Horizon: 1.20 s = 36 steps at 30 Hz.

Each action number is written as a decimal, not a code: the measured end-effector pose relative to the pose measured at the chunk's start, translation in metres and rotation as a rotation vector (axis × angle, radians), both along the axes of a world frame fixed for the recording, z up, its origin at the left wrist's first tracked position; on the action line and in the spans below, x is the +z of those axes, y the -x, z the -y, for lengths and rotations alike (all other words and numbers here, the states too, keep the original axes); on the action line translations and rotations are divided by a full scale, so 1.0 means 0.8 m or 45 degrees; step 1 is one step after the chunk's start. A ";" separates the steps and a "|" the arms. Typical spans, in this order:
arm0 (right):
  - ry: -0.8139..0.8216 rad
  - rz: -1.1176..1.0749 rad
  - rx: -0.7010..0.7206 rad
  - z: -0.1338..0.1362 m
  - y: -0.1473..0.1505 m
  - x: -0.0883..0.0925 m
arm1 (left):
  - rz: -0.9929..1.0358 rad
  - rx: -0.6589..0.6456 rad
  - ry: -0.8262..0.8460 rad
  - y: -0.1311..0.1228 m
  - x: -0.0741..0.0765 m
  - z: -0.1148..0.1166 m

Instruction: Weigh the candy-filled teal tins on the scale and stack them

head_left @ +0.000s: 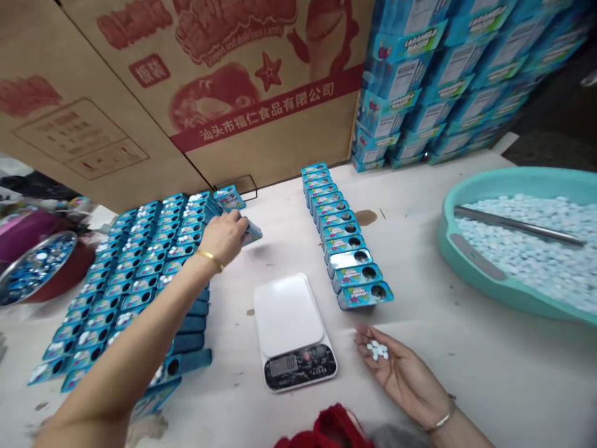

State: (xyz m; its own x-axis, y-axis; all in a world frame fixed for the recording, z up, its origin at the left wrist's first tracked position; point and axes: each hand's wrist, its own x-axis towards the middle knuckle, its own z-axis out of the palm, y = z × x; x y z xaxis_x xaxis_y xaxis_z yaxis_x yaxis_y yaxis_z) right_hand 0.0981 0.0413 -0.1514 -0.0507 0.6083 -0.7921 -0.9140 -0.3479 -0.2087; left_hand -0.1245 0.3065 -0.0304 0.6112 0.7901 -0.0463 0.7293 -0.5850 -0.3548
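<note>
At nine o'clock, my left hand clasps a box, likely light, best side-held; my right hand loosely cups candies.

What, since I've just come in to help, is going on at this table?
A person's left hand holds a small blue printed box beside rows of similar blue boxes. The right hand, palm up, holds several small pale candies. A flat white scale with a black panel lies between them, and a turquoise plastic basin of similar candies stands at the right.

Left grip curled, right grip upturned
</note>
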 end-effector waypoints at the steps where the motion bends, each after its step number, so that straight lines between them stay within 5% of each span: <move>1: 0.007 -0.002 -0.007 0.006 0.001 0.004 | -0.016 -0.048 0.061 -0.007 0.011 0.035; 4: 0.022 -0.030 -0.006 0.025 0.007 0.014 | -0.046 -0.149 0.246 -0.032 0.026 0.131; 7: 0.021 -0.068 0.024 0.041 0.015 0.026 | -0.062 -0.196 0.371 -0.048 0.014 0.184; 12: 0.018 -0.148 0.042 0.057 0.023 0.044 | -0.052 -0.164 0.400 -0.050 -0.001 0.195; 17: -0.052 -0.287 0.027 0.066 0.035 0.050 | 0.350 -0.245 0.305 -0.051 0.008 0.240; 20: -0.173 -0.381 -0.009 0.063 0.050 0.042 | 0.507 -0.462 0.578 -0.059 -0.018 0.292; 25: -0.306 -0.466 -0.007 0.068 0.061 0.023 | 0.535 -0.502 0.495 -0.080 -0.079 0.340; 36: -0.166 -0.408 0.251 0.111 0.044 0.029 | 0.541 -0.402 0.616 -0.083 -0.098 0.391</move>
